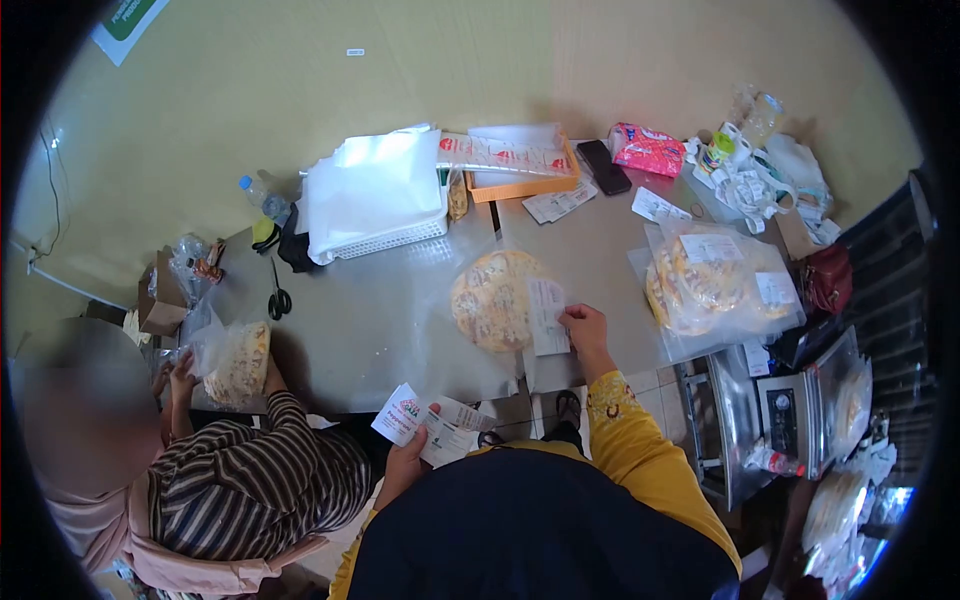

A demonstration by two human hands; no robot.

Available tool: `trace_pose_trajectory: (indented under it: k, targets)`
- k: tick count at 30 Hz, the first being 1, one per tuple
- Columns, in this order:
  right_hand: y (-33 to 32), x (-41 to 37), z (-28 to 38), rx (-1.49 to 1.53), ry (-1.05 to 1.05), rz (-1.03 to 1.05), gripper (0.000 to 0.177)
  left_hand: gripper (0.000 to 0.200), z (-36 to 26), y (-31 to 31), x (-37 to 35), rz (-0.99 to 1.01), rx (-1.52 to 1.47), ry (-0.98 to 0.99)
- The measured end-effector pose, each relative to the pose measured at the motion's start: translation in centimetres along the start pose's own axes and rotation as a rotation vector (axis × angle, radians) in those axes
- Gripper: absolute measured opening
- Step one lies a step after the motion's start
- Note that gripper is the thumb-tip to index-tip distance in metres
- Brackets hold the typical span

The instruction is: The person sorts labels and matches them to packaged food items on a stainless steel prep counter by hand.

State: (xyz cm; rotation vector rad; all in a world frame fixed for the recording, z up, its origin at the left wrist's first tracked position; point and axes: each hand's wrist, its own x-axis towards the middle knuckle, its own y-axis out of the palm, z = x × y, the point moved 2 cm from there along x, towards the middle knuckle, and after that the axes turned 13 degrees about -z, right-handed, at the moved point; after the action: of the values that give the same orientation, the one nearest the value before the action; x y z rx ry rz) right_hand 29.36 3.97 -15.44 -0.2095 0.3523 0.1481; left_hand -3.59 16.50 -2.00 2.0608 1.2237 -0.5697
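Observation:
A pizza in a clear plastic bag (pixel 492 300) lies flat on the metal table in front of me. A printed paper label (pixel 547 312) lies over its right side, partly past the crust. My right hand (pixel 586 330) is closed at the right edge of this label, fingertips pinched on it. Lower down, in front of my body, my left hand (pixel 404 464) grips several printed labels (pixel 447 428), fanned out, with red and black print showing on the leftmost.
A co-worker in a striped top handles another bagged pizza (pixel 240 365) at left. Stacked bagged pizzas (pixel 710 280) lie at right. Behind are a white basket (pixel 390 243) with plastic sheets, an orange tray (pixel 525 187), a phone (pixel 603 166) and scissors (pixel 279 300). A sealing machine (pixel 785 415) stands lower right.

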Motion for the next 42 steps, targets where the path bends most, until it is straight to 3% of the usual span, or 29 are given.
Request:
trace_pose_trajectory:
  k: [4, 7, 10, 13, 16, 19, 22, 28, 32, 34, 35, 37, 39, 42]
  targets:
    - [-1.2, -0.2, 0.3, 0.088, 0.195, 0.093, 0.014, 0.036, 0.7, 0.4, -0.3, -0.059, -0.018, 0.001]
    - [0.0, -0.7, -0.5, 0.298, 0.486, 0.353, 0.017, 0.035, 1.6, 1.2, 0.2, -0.098, 0.049, 0.071]
    - [2.3, -2.2, 0.7, 0.235, 0.473, 0.431, 0.017, 0.034, 1.3, 4.6, -0.9, -0.137, 0.028, 0.082]
    - [4.9, -2.0, 0.8, 0.458, 0.524, 0.34, 0.018, 0.035, 1.9, 6.0, -1.0, -0.138, 0.009, 0.054]
    - [6.7, -2.8, 1.6, 0.421, 0.53, 0.432, 0.018, 0.036, 3.5, 5.9, -0.4, -0.148, -0.034, 0.013]
    - [9.2, -0.5, 0.3, 0.408, 0.486, 0.347, 0.02, 0.036, 4.0, 7.3, -0.9, -0.185, -0.035, 0.033]
    - [9.6, 0.7, 0.8, 0.265, 0.463, 0.408, 0.019, 0.036, 4.3, 8.3, -1.1, -0.201, -0.031, 0.065]
    - [4.3, -0.1, 0.9, 0.234, 0.467, 0.801, 0.024, 0.039, 5.5, 9.8, -1.4, -0.192, -0.119, 0.128]
    - [0.0, -1.2, 0.6, 0.631, 0.638, 1.109, 0.042, 0.044, 6.2, 8.8, -0.5, -0.146, -0.012, 0.26]
    - [2.2, 0.0, -1.3, 0.744, 0.623, 1.13, 0.047, 0.047, 6.0, 9.6, -0.7, -0.061, -0.129, 0.186]
    - [3.1, 0.8, -1.7, 0.59, 0.115, 1.063, 0.042, 0.048, 5.9, 10.1, -1.0, -0.029, -0.188, 0.148]
    - [4.6, 1.5, -0.2, 0.469, -0.104, 0.92, 0.036, 0.05, 5.9, 11.3, -1.4, 0.003, -0.213, 0.118]
    - [5.9, 1.9, 1.7, 0.604, 0.421, 0.854, 0.033, 0.049, 5.9, 11.9, -1.4, 0.024, -0.2, 0.13]
    - [0.5, -0.2, 11.2, 0.44, 0.28, 0.69, 0.031, 0.052, 6.0, 13.1, -1.6, 0.016, -0.13, 0.181]
